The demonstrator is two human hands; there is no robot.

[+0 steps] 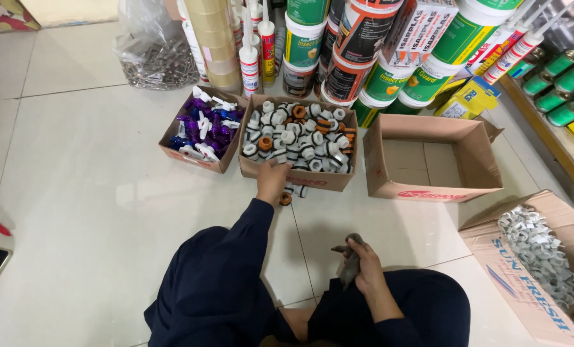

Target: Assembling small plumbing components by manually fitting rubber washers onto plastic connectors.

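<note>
On the tiled floor, left to right: beyond and left of the left fingers, a small carton [200,132] of purple and white plastic parts. Directly ahead of them, a carton of pipe fittings [300,138], white, grey and orange, heaped full; sorting looks barely begun. Left hand [272,182] rests at this carton's near wall, fingers curled, contents of the grip not discernible; loose fittings [293,191] lie just beside it. Right hand [363,266], in the lap, fingers closed around a dark grey tool or part [350,260], kind uncertain. Beyond the right fingers, an empty open carton [431,160], nothing yet placed. Far right, a carton of white clips [540,247], partly cut off.
</note>
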